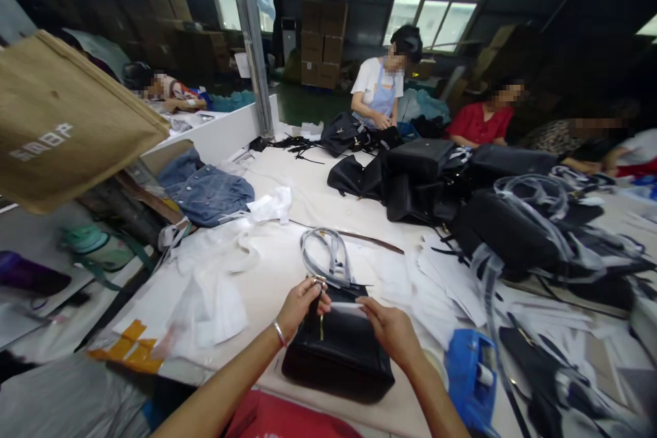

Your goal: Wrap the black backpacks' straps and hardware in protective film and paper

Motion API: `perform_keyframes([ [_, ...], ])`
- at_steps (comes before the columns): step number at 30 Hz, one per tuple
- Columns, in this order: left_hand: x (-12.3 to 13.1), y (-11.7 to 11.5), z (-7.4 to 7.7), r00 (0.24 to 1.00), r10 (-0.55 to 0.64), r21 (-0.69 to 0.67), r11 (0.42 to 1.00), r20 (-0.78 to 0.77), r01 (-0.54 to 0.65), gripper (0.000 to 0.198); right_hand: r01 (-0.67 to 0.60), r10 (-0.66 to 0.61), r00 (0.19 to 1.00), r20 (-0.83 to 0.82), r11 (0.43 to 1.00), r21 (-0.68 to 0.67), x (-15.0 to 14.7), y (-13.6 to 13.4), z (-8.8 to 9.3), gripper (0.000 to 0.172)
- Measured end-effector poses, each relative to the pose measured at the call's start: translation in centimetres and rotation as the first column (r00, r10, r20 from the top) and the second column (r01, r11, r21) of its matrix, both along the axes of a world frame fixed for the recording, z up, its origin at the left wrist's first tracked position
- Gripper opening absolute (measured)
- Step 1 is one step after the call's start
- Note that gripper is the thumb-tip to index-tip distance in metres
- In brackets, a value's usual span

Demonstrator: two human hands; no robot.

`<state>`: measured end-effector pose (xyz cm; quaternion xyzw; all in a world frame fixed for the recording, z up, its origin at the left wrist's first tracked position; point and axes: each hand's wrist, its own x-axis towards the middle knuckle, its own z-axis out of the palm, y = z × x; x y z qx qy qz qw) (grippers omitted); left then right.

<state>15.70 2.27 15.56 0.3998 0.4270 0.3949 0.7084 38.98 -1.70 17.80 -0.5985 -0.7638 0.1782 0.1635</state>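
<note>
1. Left hand [302, 304]: fingertips drawn together, pinching a small gold-toned metal fitting [319, 280] above the bag's top; a silver-coloured bangle [280, 332] circles your wrist.
2. Right hand [394, 330]: thumb and forefinger closed on the end of a narrow white strip [345, 305] lying across the bag.
3. Bag, black, smooth, leather-like [336, 359]: on the table directly before you, beneath and between your hands.
4. Step in hand, by judgement: handling the fitting and strip at the bag's upper edge. The next move seems to call for a steady left pinch and light right-hand control of the strip; whether the two parts join is too small to tell.
5. Beyond the bag: a looped, pale-grey strap in clear wrapping [306, 261].
6. Table, pale, broad-topped [302, 174]: crumpled white sheets [218, 311] and a blue denim garment [215, 191] to your left; a blue plastic tape dispenser [468, 376] to your right.
7. Far right of the table: heaped black bags [418, 188].
8. Room: a co-worker in a blue apron [382, 89], another in a red top [477, 124], stacked brown cartons [323, 44], bright paned windows [441, 7].
</note>
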Motion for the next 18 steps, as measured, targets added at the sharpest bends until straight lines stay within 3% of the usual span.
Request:
perform_keyframes([
  [5,-1.6,0.7,-0.5,0.982,-0.127,0.007,0.992,0.14,0.127,0.035,0.083,-0.081,0.991,-0.107,0.997,0.009,-1.0,-0.3,0.6,0.033],
  [8,-2.3,1.1,-0.8,0.97,-0.132,-0.003,0.991,0.205,0.136,0.035,0.17,-0.181,0.958,-0.222,0.983,-0.067,-1.8,-0.8,0.5,0.034],
  [11,-2.3,1.4,-1.3,0.971,-0.102,-0.04,0.993,0.216,0.113,0.035,0.273,-0.322,0.887,-0.331,0.944,-0.187,-2.8,-1.4,0.4,0.036],
  [14,-1.6,1.5,-1.9,0.981,-0.077,-0.045,0.995,0.18,0.086,0.034,0.395,-0.45,0.787,-0.421,0.893,-0.217,-3.4,-1.9,-0.2,0.037],
  [18,-0.2,1.4,-2.2,0.992,-0.089,0.012,0.996,0.087,0.089,0.034,0.451,-0.496,0.678,-0.543,0.864,-0.226,-2.6,-2.1,-1.5,0.051],
])
